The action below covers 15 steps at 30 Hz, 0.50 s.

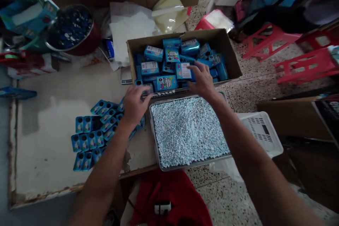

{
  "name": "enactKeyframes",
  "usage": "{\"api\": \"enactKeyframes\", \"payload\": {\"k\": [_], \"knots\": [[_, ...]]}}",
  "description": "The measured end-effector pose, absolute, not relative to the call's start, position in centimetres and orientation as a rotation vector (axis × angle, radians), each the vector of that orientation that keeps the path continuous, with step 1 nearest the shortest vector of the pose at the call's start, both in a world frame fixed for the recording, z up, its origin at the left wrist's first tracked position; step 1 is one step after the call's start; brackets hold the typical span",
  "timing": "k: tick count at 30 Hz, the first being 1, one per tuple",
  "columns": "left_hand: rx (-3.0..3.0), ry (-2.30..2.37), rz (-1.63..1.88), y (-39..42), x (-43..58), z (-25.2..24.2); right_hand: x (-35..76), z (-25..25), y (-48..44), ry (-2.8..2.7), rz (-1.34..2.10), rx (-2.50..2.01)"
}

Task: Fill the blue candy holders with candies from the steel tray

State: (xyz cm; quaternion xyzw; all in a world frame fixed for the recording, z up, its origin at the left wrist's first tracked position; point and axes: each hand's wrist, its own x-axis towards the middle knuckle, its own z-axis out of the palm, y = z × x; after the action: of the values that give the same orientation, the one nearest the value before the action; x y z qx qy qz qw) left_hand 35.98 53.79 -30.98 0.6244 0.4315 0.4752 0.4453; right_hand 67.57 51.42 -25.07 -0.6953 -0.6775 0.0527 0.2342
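A cardboard box holds many small blue printed packets, one of them a blue-and-white packet lying on top. Over its right part is my right hand, fingers spread and bent down beside that packet, with nothing visibly gripped. My left hand, slightly blurred, is at the box's front left corner. Its thumb and fingers close around a small clear plastic piece, whose kind is hard to make out. In front of the box, a clear tray is heaped with pale blue and white pellets.
Rows of small blue packs lie on the white table at left. A red pot of dark blue pieces stands behind. White paper lies near the box. A white basket and red stools are at right, near a seated person.
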Motion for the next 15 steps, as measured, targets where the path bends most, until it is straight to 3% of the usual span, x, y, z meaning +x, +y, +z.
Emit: {"api": "enactKeyframes", "payload": {"k": [4, 7, 12, 15], "knots": [[1.611, 0.739, 0.807, 65.1, 47.1, -32.1, 69.9, -27.8, 59.2, -2.101, 0.270, -1.923], [1.667, 0.695, 0.526, 68.0, 47.6, -33.0, 69.6, -28.9, 60.4, -2.059, 0.293, -1.921], [1.437, 0.792, 0.822, 65.4, 38.7, -30.9, 68.0, -25.5, 55.5, -1.710, 0.283, -1.830], [1.154, 0.715, 0.977, 60.8, 35.7, -29.5, 65.8, -23.4, 50.3, -1.401, 0.720, -1.664]]}}
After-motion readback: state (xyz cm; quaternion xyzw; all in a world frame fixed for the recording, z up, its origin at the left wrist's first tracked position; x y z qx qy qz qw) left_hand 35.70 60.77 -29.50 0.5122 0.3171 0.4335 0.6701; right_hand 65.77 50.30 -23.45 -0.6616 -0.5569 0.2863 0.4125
